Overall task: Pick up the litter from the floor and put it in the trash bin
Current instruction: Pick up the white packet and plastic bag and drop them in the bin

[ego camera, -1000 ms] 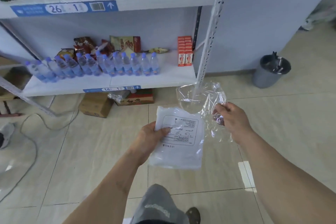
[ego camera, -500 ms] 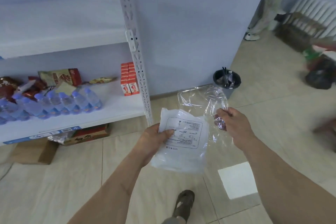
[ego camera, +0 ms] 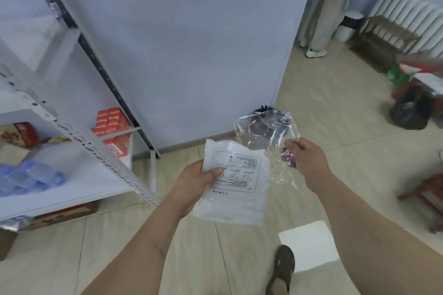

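Observation:
My left hand (ego camera: 195, 185) grips a flat white plastic packet (ego camera: 236, 189) with a printed black diagram, held by its left edge at chest height. My right hand (ego camera: 305, 157) pinches a crumpled clear plastic wrapper (ego camera: 265, 135) that rises above and hangs below my fingers. Behind the wrapper, at the foot of the blue-grey wall, stands the dark trash bin (ego camera: 262, 110), mostly hidden by the clear plastic. A white sheet of paper (ego camera: 309, 244) lies on the tiled floor by my right forearm.
A white metal shelf rack (ego camera: 96, 143) with orange cartons (ego camera: 110, 124) and water bottles (ego camera: 28, 178) stands at the left. Another person's legs (ego camera: 323, 12) are at the back right, near a radiator (ego camera: 412, 9) and wooden rack. A black bag (ego camera: 410, 112) sits at right. My shoe (ego camera: 281, 270) shows below.
The view has swung right and I have stepped closer to the wall; the trash bin now sits right behind the clear wrapper. Both hands keep their hold on the litter.

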